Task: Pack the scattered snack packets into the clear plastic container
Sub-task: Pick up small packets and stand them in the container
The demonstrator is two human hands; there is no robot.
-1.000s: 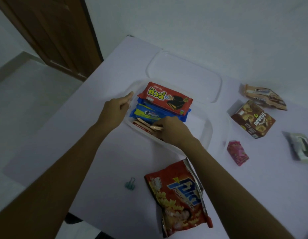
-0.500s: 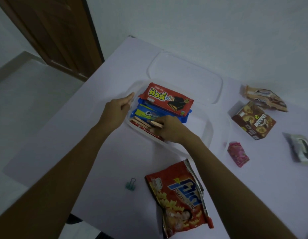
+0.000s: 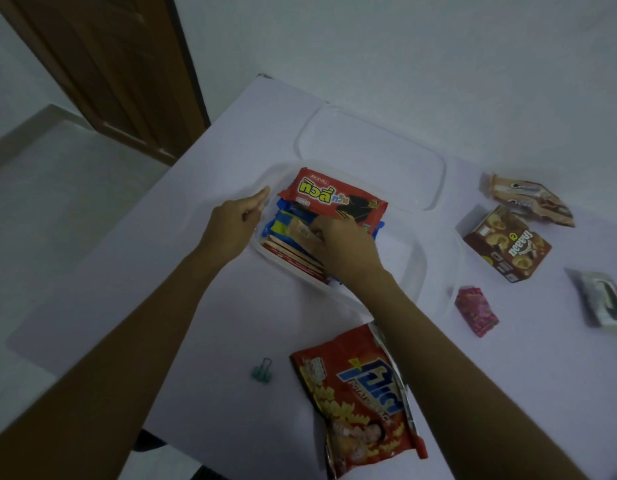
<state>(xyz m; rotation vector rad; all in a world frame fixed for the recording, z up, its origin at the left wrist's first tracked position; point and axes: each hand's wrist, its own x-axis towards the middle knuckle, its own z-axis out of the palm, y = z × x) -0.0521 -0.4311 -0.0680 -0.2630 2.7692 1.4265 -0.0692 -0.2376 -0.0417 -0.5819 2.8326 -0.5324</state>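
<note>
Head view: at the left end of the clear plastic container (image 3: 418, 268), the left hand (image 3: 231, 226) is laid against the rim with fingers loosely curled and nothing held, apparently to steady the container. Inside it, a red biscuit packet (image 3: 331, 199) is rested over a blue packet (image 3: 283, 225), and the right hand (image 3: 345, 247) is pressed down with fingertips pinched on a thin tan packet (image 3: 302, 232), seemingly so it is tucked flat. Behind the container lies its lid (image 3: 369, 154). In front of it, on the desk (image 3: 196, 323), a red chips bag (image 3: 362, 400) is waiting; to its right, a pink packet (image 3: 475, 310) and a brown box (image 3: 508, 245) remain unpacked.
</note>
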